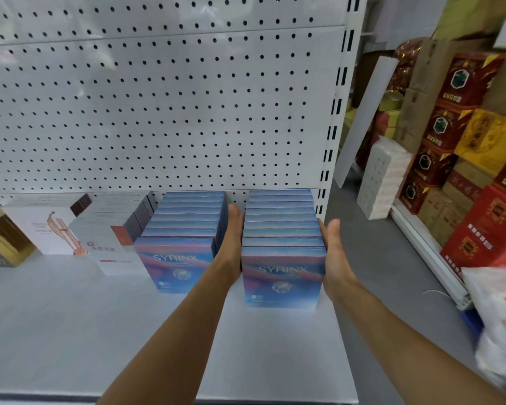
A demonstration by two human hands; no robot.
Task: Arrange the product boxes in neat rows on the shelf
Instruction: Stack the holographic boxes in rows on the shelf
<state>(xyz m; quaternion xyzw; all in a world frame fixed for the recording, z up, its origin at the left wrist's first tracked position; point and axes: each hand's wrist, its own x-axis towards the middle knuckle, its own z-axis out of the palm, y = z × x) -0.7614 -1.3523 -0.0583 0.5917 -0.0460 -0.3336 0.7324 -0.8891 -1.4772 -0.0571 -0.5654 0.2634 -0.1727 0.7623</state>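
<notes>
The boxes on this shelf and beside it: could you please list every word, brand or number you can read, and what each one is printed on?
"SYRINX": front blue box of the right row, between the hands.
"SYRINX": front blue box of the left row.
White boxes: red and grey print, too blurred to read.
Red cartons on the right: labels too small to read.

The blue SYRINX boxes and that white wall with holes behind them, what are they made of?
The blue SYRINX boxes look like printed cardboard with a slightly glossy, shimmering finish: crisp folded edges and soft sheen. The white back panel looks like painted sheet metal pegboard, judging by its even punched holes and smooth matte coat, though that is a guess.
</notes>
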